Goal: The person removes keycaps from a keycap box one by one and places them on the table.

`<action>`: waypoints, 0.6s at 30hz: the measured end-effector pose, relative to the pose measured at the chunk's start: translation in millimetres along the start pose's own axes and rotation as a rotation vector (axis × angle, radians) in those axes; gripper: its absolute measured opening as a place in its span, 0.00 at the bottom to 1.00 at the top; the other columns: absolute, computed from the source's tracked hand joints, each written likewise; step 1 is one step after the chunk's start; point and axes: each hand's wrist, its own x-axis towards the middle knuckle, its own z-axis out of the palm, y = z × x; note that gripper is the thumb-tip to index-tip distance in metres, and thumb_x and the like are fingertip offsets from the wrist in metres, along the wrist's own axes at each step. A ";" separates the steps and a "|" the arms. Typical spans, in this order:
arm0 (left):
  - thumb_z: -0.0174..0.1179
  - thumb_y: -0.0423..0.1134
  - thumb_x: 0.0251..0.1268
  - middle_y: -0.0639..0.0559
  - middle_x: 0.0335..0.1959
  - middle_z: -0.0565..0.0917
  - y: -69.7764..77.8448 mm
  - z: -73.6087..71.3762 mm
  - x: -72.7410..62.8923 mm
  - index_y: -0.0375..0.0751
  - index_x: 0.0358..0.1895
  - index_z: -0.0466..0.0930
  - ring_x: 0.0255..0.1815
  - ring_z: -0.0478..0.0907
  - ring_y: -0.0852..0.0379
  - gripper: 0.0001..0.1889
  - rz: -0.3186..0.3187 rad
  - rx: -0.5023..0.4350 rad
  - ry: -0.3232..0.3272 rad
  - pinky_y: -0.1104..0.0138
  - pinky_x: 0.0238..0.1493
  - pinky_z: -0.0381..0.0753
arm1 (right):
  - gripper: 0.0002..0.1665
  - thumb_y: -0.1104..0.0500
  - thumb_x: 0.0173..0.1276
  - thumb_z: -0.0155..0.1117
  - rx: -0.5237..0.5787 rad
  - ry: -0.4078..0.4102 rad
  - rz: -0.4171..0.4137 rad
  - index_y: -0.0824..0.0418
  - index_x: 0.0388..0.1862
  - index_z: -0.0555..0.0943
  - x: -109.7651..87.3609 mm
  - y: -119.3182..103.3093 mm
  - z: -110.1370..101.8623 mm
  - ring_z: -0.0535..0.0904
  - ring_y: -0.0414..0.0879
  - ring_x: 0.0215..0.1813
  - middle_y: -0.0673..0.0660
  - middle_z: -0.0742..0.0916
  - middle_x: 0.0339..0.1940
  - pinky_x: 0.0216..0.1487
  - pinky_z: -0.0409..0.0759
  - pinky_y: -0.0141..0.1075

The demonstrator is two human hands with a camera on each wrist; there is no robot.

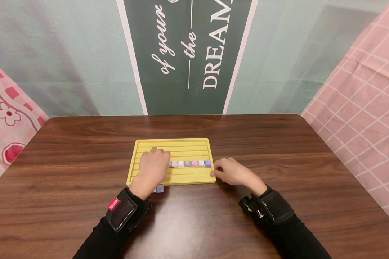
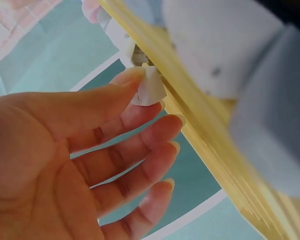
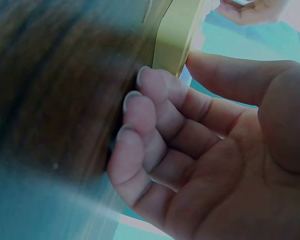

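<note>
My left hand [image 1: 151,167] is over the left half of a yellow ridged tray [image 1: 188,177]. In the left wrist view, its thumb and index finger pinch a small white keycap [image 2: 151,90] close to the tray, the other fingers loosely bent. A row of keycaps stands along one groove, among them a grey keycap [image 1: 187,163], a pink keycap [image 1: 194,163] and, at the right end, a purple keycap [image 1: 208,163]. My right hand [image 1: 231,171] grips the tray's right edge near the front corner, thumb on the rim and curled fingers against the side.
A blue-grey keycap [image 1: 160,189] lies on the dark wooden table [image 1: 194,223] before the tray's front edge, beside another partly hidden by my left wrist. Behind the table hangs a green curtain [image 1: 100,72] with a lettered panel. Pink cloths hang at both sides.
</note>
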 end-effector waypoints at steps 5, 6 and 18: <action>0.61 0.32 0.56 0.46 0.24 0.77 -0.8 -2.6 -2.7 0.36 0.30 0.80 0.28 0.73 0.50 0.03 0.023 -0.004 0.026 0.63 0.22 0.69 | 0.15 0.59 0.65 0.59 0.001 0.001 -0.004 0.57 0.17 0.72 -0.1 0.3 0.0 0.66 0.40 0.18 0.48 0.71 0.14 0.23 0.65 0.32; 0.61 0.32 0.56 0.46 0.23 0.77 -0.8 -3.3 -3.3 0.36 0.30 0.80 0.28 0.73 0.50 0.03 0.026 -0.003 0.031 0.63 0.21 0.68 | 0.15 0.59 0.65 0.59 0.000 0.001 -0.005 0.57 0.17 0.72 -0.1 0.4 0.1 0.66 0.40 0.18 0.48 0.71 0.14 0.23 0.65 0.32; 0.64 0.34 0.54 0.48 0.19 0.75 4.0 -14.0 -16.7 0.37 0.27 0.79 0.23 0.71 0.52 0.05 0.091 0.002 0.023 0.63 0.20 0.67 | 0.15 0.59 0.65 0.59 0.007 -0.004 -0.001 0.57 0.18 0.73 -0.3 0.5 0.5 0.66 0.40 0.18 0.48 0.71 0.14 0.23 0.65 0.32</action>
